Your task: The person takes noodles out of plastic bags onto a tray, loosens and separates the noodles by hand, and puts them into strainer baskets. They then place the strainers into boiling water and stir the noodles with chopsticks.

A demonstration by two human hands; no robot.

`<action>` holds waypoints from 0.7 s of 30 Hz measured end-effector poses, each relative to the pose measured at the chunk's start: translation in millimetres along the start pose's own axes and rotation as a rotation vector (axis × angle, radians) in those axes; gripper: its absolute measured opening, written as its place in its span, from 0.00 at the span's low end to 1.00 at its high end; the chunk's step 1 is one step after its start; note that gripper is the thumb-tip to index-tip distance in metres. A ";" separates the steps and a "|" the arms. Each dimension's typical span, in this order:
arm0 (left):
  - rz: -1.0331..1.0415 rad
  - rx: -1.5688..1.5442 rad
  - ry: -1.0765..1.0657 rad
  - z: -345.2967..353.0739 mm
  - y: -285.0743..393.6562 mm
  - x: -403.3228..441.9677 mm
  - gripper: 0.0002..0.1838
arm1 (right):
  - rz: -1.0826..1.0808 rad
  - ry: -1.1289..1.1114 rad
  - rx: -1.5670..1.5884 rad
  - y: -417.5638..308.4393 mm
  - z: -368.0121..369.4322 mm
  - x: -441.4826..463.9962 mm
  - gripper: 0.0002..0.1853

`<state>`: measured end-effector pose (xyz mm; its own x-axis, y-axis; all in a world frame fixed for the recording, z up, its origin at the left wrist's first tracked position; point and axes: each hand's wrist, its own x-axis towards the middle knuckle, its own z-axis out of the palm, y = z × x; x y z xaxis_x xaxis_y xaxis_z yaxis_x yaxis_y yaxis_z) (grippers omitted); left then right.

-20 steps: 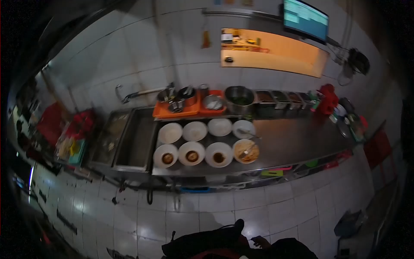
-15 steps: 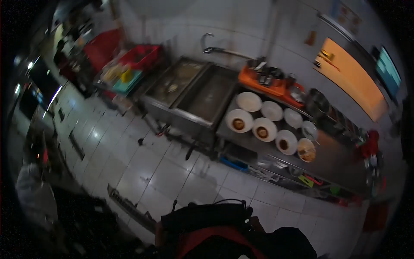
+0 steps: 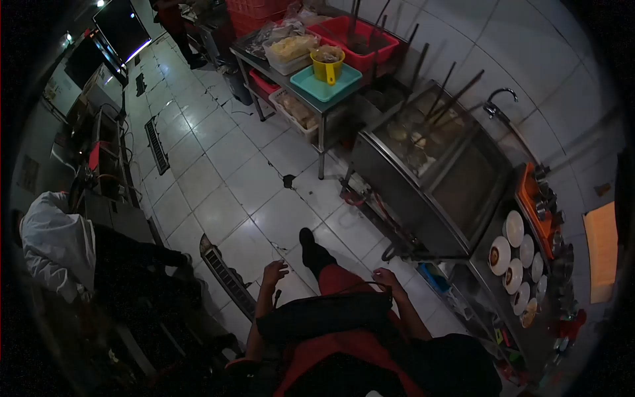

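Note:
My left hand (image 3: 274, 272) hangs low over the tiled floor, its fingers loosely bent and apart, with nothing in it. On the other side of my waist, my right hand (image 3: 385, 278) is likewise empty, its fingers loosely spread. Between them are my black waist pouch (image 3: 324, 317) and one dark shoe (image 3: 307, 239) stepping forward. Neither hand touches anything that I can see. The steel boiler (image 3: 403, 188) stands ahead to the right, with long handles sticking up from its liquid. Several white bowls (image 3: 501, 255), some with brown sauce inside, are on the steel counter beside it.
A steel table (image 3: 322, 132) ahead holds a turquoise tray (image 3: 324, 89), a yellow jug (image 3: 328, 68) and a red basket (image 3: 380, 53). Floor drain grates (image 3: 228, 274) lie to the left. A person in a white top (image 3: 56, 238) is at left; another (image 3: 175, 30) stands far ahead.
My view has swung toward the aisle, so the bowls and counter now sit far right and the table is nearer. Both my hands have come into fuller view, and a foot has stepped forward.

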<state>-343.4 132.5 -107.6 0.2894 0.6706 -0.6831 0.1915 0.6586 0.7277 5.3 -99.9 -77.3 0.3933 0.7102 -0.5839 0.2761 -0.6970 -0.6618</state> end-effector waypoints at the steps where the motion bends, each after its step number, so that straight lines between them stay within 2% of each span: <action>1: -0.002 -0.006 0.005 -23.0 8.1 27.5 0.21 | -0.061 0.006 -0.069 -23.1 3.0 30.2 0.18; 2: 0.017 0.025 -0.005 -53.3 10.6 53.4 0.23 | -0.051 -0.018 0.002 -24.3 17.0 80.0 0.22; 3: 0.041 0.065 -0.012 -81.6 22.2 79.0 0.25 | -0.068 0.026 -0.075 -68.6 16.8 113.3 0.22; 4: -0.004 -0.004 0.089 -108.6 31.3 85.9 0.26 | -0.063 0.052 -0.143 -115.6 21.8 135.0 0.23; 7: -0.116 -0.080 0.297 -195.7 39.2 95.2 0.26 | -0.112 -0.035 -0.354 -273.1 19.4 205.9 0.24; 13: -0.381 -0.067 0.482 -324.9 53.6 140.2 0.25 | -0.380 -0.064 -0.132 -500.8 45.8 349.2 0.21; 15: -0.426 -0.030 0.469 -356.6 72.3 180.3 0.25 | -0.459 -0.027 0.003 -548.1 55.2 377.4 0.19; 17: -0.419 0.028 0.417 -384.8 109.3 239.7 0.25 | -0.435 0.095 0.080 -567.3 72.7 415.0 0.18; 21: -0.176 0.266 0.253 -437.6 247.9 407.1 0.24 | -0.292 0.074 0.142 -634.2 79.6 459.4 0.17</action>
<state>-588.5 718.2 -232.5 -0.0028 0.6400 -0.7684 0.4629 0.6820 0.5663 -58.9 676.4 36.8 0.3800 0.8651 -0.3273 0.2640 -0.4406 -0.8580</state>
